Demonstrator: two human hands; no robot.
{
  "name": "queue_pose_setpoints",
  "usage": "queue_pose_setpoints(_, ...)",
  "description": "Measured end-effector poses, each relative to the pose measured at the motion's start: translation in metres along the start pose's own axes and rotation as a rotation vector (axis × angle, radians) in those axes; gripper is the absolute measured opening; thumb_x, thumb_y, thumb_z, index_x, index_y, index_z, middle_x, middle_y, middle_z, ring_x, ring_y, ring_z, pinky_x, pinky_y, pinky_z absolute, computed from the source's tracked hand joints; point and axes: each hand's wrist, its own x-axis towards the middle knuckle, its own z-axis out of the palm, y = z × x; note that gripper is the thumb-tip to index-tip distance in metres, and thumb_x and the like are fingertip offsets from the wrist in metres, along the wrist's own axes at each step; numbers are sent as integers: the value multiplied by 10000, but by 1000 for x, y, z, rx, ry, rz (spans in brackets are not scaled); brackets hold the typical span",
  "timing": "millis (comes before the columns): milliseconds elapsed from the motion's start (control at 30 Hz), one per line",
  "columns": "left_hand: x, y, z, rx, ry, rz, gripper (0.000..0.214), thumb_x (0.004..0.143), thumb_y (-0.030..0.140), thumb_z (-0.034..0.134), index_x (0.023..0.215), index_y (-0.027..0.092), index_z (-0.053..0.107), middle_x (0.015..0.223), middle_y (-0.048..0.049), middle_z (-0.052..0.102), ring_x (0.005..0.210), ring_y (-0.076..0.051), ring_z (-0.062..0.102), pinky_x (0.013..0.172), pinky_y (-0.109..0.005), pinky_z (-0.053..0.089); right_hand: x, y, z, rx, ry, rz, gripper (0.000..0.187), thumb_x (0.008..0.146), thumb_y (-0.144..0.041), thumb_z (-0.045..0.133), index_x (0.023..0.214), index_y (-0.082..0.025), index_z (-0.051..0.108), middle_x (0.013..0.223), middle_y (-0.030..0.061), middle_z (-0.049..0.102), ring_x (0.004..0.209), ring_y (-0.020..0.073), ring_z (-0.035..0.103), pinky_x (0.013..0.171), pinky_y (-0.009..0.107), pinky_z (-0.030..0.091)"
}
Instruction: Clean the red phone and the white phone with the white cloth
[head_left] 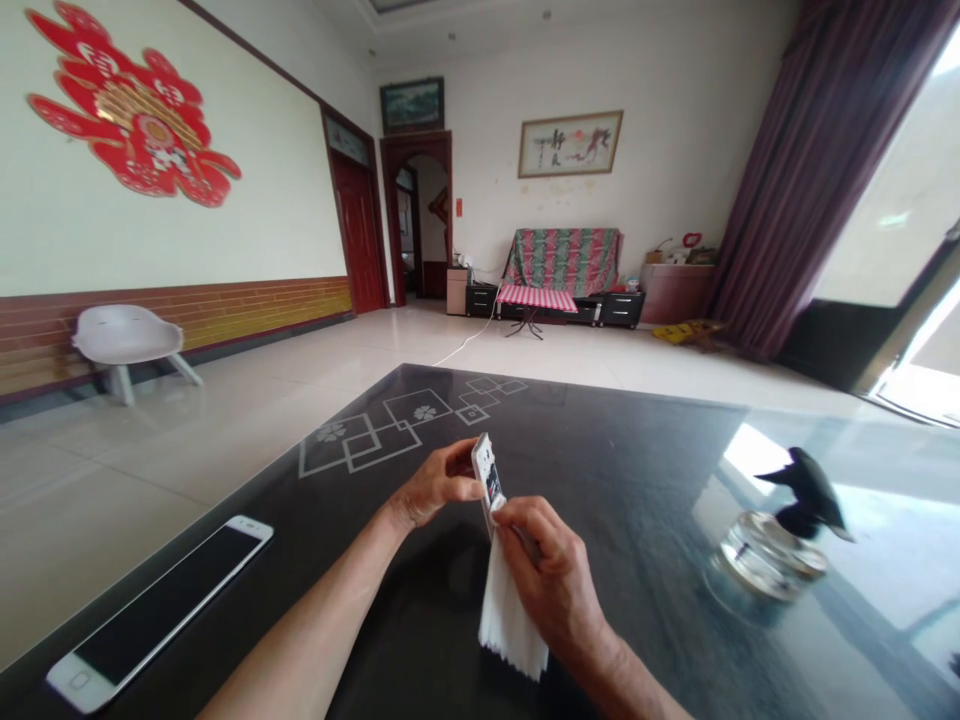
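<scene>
My left hand (442,482) grips a white-edged phone (486,468) by its side, holding it tilted upright above the dark table. Pinched in my right hand (551,560) is a white tissue (508,620), which hangs down toward the tabletop. The fingers of that hand press the tissue's upper end against the lower part of the phone. Part of the phone's face is covered by the fingers and tissue. A second white phone (165,610) with a dark screen lies flat on the table at the left, apart from both hands.
A clear spray bottle (776,560) with a black trigger head stands on the right of the glossy black table (637,450). Beyond the table are a white child's chair (131,338), a small table with a striped cloth (536,298) and a purple curtain (795,180).
</scene>
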Motion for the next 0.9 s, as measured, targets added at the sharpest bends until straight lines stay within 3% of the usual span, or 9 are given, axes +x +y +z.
queue_pose_setpoints(233,4,2,9,22,4,20,457,582,206,745,1022,141,637,842,-24,606,790,-176,527,739,-287,420,-22,6,-17,-103,-118,-34,135,867,-152,510,877,-216,628,861,41,611,750,134,615,676,222,506)
queue_pose_setpoints(500,7,2,13,65,54,28,440,579,195,745,1003,142,640,871,-24,623,812,-182,545,764,-292,408,4,-5,-15,-286,-89,-188,207,883,-147,480,977,-236,641,941,61,604,852,165,604,774,285,517)
queue_pose_setpoints(733,8,1,13,45,61,30,432,569,205,762,978,133,644,855,-29,615,808,-183,543,757,-290,425,-22,4,-19,-332,-186,-168,218,887,-143,463,998,-227,630,957,69,590,857,167,599,764,283,531)
queue_pose_setpoints(900,9,0,14,58,81,27,446,573,212,759,995,130,640,843,-31,614,797,-184,548,738,-289,426,-12,0,-20,-368,-181,-157,216,888,-160,462,984,-234,641,940,69,588,838,170,595,755,293,527)
